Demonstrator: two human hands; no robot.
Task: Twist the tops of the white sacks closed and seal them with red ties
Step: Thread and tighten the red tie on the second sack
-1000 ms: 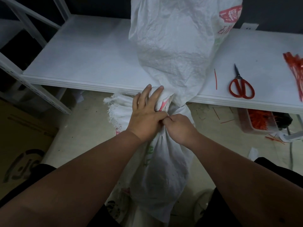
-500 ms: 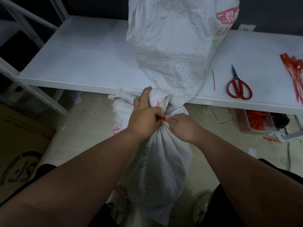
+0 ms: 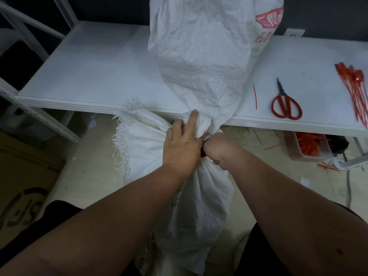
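At the shelf edge I see left hand gripping the twisted sack neck, right hand fisted beside it — contents hidden, tie not visibly cinched.

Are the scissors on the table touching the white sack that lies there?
Apart. The head view shows the scissors lying to the right of the white sack, with bare table between them.

Table left half bare; scissors right.

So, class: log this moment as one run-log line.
left hand: grips sack neck | right hand: fisted at neck | scissors: on shelf
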